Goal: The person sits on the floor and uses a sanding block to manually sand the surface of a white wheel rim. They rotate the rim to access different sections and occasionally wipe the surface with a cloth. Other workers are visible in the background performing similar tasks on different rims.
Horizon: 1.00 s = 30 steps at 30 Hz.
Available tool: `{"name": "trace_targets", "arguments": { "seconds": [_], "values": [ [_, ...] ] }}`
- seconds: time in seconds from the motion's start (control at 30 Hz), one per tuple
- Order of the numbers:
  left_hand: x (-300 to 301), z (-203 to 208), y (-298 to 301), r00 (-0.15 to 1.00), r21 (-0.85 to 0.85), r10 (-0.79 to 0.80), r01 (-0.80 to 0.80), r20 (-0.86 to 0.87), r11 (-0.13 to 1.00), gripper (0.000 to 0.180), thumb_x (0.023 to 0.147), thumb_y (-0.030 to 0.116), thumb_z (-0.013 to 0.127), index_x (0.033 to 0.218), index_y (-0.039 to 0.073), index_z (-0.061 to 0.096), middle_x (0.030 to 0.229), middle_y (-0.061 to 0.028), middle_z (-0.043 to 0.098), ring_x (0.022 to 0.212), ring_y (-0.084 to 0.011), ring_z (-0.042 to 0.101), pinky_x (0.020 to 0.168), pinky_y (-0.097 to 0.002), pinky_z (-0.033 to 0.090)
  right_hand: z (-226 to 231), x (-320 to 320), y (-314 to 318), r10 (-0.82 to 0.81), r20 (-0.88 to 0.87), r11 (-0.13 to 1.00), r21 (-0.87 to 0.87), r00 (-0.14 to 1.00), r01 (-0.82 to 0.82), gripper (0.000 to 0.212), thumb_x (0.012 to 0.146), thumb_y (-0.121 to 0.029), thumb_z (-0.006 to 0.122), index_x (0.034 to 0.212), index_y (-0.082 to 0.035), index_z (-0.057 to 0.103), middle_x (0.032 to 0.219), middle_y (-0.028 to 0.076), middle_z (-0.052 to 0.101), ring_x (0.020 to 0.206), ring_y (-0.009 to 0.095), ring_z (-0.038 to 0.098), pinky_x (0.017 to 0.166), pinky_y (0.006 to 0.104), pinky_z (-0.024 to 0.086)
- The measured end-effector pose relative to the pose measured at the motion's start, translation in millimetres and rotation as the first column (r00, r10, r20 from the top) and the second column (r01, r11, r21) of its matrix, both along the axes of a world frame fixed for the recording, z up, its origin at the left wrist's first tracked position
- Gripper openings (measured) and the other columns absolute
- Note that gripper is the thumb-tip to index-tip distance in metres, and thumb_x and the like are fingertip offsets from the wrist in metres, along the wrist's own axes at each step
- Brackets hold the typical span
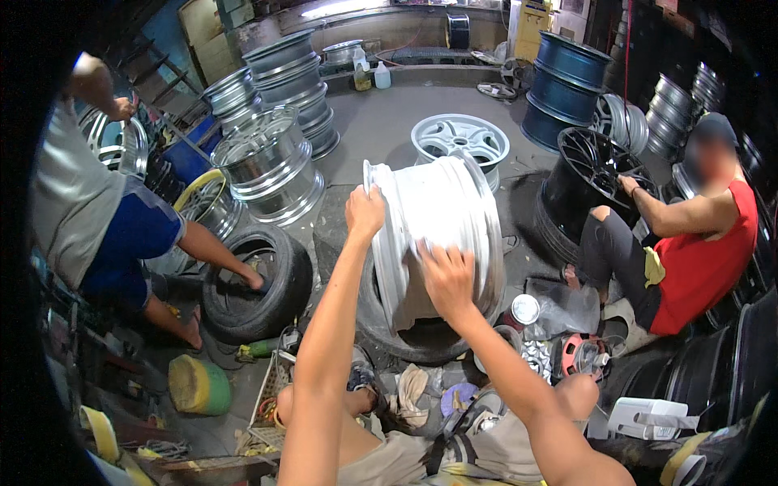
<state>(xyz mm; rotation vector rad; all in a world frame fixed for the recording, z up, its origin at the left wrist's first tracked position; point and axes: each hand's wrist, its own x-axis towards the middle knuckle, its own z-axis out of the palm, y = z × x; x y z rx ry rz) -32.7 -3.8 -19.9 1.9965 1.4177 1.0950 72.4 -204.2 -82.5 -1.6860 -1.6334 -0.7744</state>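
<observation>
A white-grey car wheel rim [442,211] stands on edge in front of me, propped on a black tire [381,316] that lies on the floor. My left hand [365,212] is closed round the rim's upper left lip. Against the middle of its barrel, my right hand [448,278] presses with bent fingers. Whatever lies under those fingertips, if anything, is too small and blurred to make out. Just behind stands a pale spoked wheel [458,139].
At left a person [89,194] stands with one foot in a tire [258,283]. A seated person in red [701,251] handles a black wheel [600,174] at right. Stacked rims [292,89] rise behind. Near my knees are a can [524,309], rags [412,394] and a green-yellow container [200,385].
</observation>
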Motion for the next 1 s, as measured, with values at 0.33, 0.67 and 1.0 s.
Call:
{"name": "trace_targets", "arguments": {
  "seconds": [0.33, 0.67, 1.0],
  "values": [
    [9.9, -0.5, 1.8, 0.999, -0.019, -0.005, 0.004, -0.045, 1.0, 0.042, 0.103, 0.034, 0.052, 0.106, -0.005, 0.068, 0.109, -0.0318, 0.071, 0.109, -0.0518, 0.065, 0.095, -0.058, 0.049, 29.7, 4.5, 47.0, -0.04, -0.102, 0.999, 0.024, 0.994, 0.043, 0.026, 0.092, -0.017, 0.068, 0.115, -0.009, 0.076, 0.108, 0.001, 0.068, 0.094, 0.021, 0.057, 0.082, 0.0416, 0.039],
    [10.7, -3.6, 0.2, 0.998, 0.009, 0.002, -0.001, -0.058, 1.0, 0.043, 0.102, 0.035, 0.053, 0.103, -0.005, 0.068, 0.107, -0.0322, 0.071, 0.106, -0.0527, 0.066, 0.095, -0.059, 0.049, 37.3, 7.6, 56.9, 0.017, -0.12, 1.0, 0.019, 0.993, -0.014, 0.029, 0.092, -0.018, 0.07, 0.12, -0.01, 0.075, 0.096, 0.002, 0.063, 0.09, 0.023, 0.056, 0.081, 0.0412, 0.038],
    [12.8, -3.8, -4.1, 0.999, 0.022, 0.02, -0.019, -0.042, 1.0, 0.045, 0.103, 0.036, 0.053, 0.103, -0.006, 0.068, 0.106, -0.033, 0.07, 0.108, -0.0519, 0.065, 0.095, -0.0567, 0.049, 31.8, 9.2, 34.7, 0.017, -0.069, 1.0, -0.007, 0.997, -0.017, 0.027, 0.092, -0.017, 0.068, 0.117, -0.01, 0.075, 0.101, 0.001, 0.065, 0.094, 0.022, 0.057, 0.083, 0.0418, 0.04]
  ]
}}
